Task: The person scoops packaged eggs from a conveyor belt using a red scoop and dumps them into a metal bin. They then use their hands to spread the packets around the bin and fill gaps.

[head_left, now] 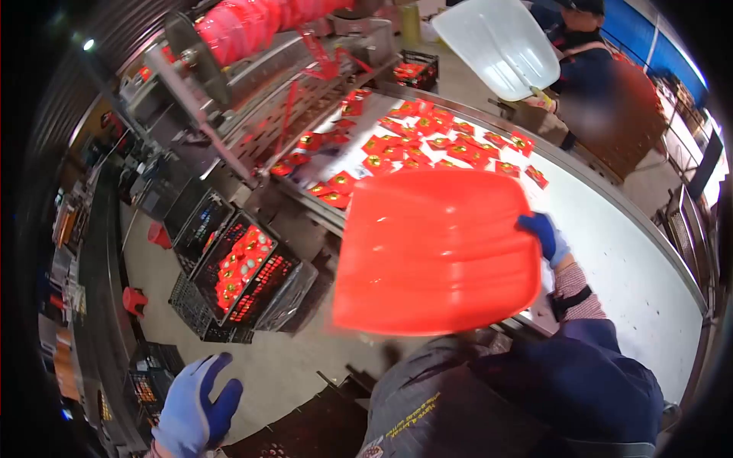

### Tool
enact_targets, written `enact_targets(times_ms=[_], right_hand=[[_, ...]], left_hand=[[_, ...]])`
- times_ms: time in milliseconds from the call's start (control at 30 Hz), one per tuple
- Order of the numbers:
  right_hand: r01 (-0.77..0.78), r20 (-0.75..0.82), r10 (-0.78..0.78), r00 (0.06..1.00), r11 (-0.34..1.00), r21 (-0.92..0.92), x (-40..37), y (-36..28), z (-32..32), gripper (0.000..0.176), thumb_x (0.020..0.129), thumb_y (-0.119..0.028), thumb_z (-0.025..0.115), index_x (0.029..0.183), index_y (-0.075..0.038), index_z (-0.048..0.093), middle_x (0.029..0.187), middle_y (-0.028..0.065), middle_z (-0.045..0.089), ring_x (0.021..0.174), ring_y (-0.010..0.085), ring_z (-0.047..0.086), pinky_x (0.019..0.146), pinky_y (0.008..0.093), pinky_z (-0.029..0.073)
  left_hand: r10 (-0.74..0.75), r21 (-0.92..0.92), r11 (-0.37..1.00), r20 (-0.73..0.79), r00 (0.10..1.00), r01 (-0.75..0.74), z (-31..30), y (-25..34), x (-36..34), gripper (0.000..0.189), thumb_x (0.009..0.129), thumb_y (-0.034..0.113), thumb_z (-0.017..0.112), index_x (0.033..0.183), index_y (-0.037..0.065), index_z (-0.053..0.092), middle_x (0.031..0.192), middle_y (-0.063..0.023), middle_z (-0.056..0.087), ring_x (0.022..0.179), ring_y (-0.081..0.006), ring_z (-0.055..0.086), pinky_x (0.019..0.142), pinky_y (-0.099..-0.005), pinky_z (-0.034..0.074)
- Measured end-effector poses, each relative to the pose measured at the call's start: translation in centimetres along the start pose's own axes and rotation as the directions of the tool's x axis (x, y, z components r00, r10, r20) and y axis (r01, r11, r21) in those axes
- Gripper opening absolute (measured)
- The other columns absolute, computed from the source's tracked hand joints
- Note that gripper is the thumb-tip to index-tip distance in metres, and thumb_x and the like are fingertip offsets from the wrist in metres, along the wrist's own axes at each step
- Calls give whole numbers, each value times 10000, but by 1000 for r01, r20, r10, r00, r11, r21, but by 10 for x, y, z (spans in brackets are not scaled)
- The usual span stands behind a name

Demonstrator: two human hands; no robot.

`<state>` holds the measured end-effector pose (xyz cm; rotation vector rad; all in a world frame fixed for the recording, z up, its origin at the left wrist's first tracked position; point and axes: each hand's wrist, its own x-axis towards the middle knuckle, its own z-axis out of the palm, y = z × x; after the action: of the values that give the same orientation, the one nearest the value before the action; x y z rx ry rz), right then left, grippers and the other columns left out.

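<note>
A large red shovel-like scoop [439, 252] hangs in front of my body, over the near edge of the white table [649, 252]. My right hand [544, 235], in a blue glove, is closed on its right side. Beyond the scoop, many small red packets [427, 126] lie spread on the white surface. At the lower left my left hand [200, 404], gloved in light and dark blue, is held over the floor with its fingers apart and nothing in it.
A black crate [284, 267] with red packets stands left of the table. A machine with a red roll [259, 27] is at the upper left. Across the table, a person [584, 46] holds a white scoop [500, 46]. A perforated dark platform [313, 427] lies below.
</note>
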<state>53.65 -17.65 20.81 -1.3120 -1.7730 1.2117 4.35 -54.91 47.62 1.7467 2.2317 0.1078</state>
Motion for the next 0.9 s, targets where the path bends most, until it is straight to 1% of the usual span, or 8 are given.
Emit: enact_targets(times_ms=[100, 167, 300, 400, 533, 600, 733, 900], right_hand=[[-145, -215, 169, 962, 982, 121, -37, 25, -117, 290, 900, -243, 640, 952, 35, 702, 843, 74, 709, 781, 148, 661, 725, 307, 525], [-243, -289, 203, 936, 964, -108, -76, 28, -195, 284, 905, -240, 617, 965, 23, 704, 841, 55, 709, 752, 139, 651, 712, 287, 510], [-253, -408, 191, 893, 962, -103, -159, 57, -293, 345, 892, -208, 599, 1082, 67, 686, 922, 53, 716, 823, 124, 650, 743, 294, 513], [-441, -448, 322, 834, 877, -191, -202, 85, -326, 373, 887, -211, 594, 1110, 75, 681, 944, 55, 714, 826, 134, 645, 750, 314, 514], [-456, -465, 338, 818, 874, -167, -204, 107, -284, 361, 889, -179, 610, 1163, 49, 669, 944, 48, 708, 825, 119, 630, 733, 315, 513], [-457, -425, 387, 819, 886, -74, -178, 120, -249, 359, 916, -207, 617, 1169, 43, 662, 932, 38, 703, 814, 109, 622, 722, 294, 511], [-561, -307, 505, 807, 818, -128, -74, 77, -135, 409, 914, -298, 624, 1153, 30, 668, 867, 49, 691, 759, 100, 599, 682, 292, 500], [-310, -246, 315, 917, 949, 57, 39, 74, 0, 498, 897, -319, 650, 1272, 4, 591, 968, 110, 708, 817, 184, 643, 750, 351, 539]], left_hand=[[254, -63, 966, 90, 963, -250, 20, 36, 62, 431, 862, 239, 685, 1188, -31, 604, 1070, -240, 660, 977, -431, 618, 867, -438, 499], [367, -73, 930, 149, 918, -360, 34, 57, 101, 430, 866, 247, 684, 1185, -31, 603, 1053, -227, 663, 933, -421, 628, 823, -451, 508], [532, -158, 846, 189, 825, -509, 76, 77, 178, 432, 881, 250, 680, 1195, -34, 592, 1017, -218, 665, 892, -381, 646, 786, -426, 516], [428, -266, 897, 330, 841, -352, 102, 90, 231, 447, 895, 272, 681, 1204, -35, 581, 996, -205, 669, 883, -310, 666, 784, -392, 519], [486, -355, 853, 274, 830, -382, 171, 73, 320, 480, 912, 297, 675, 1248, -27, 565, 999, -184, 675, 896, -253, 671, 799, -363, 519], [269, -524, 850, 359, 894, -45, 209, 67, 370, 529, 920, 326, 668, 1306, -15, 547, 1035, -179, 676, 937, -246, 666, 829, -350, 515], [330, -529, 825, 161, 930, -201, 268, 46, 461, 576, 923, 352, 662, 1354, -2, 521, 1127, -205, 668, 1043, -287, 655, 895, -357, 503], [227, -150, 955, -188, 956, -256, 289, 6, 563, 622, 912, 466, 593, 1355, 35, 532, 1287, -253, 593, 1198, -398, 564, 1013, -457, 444]])
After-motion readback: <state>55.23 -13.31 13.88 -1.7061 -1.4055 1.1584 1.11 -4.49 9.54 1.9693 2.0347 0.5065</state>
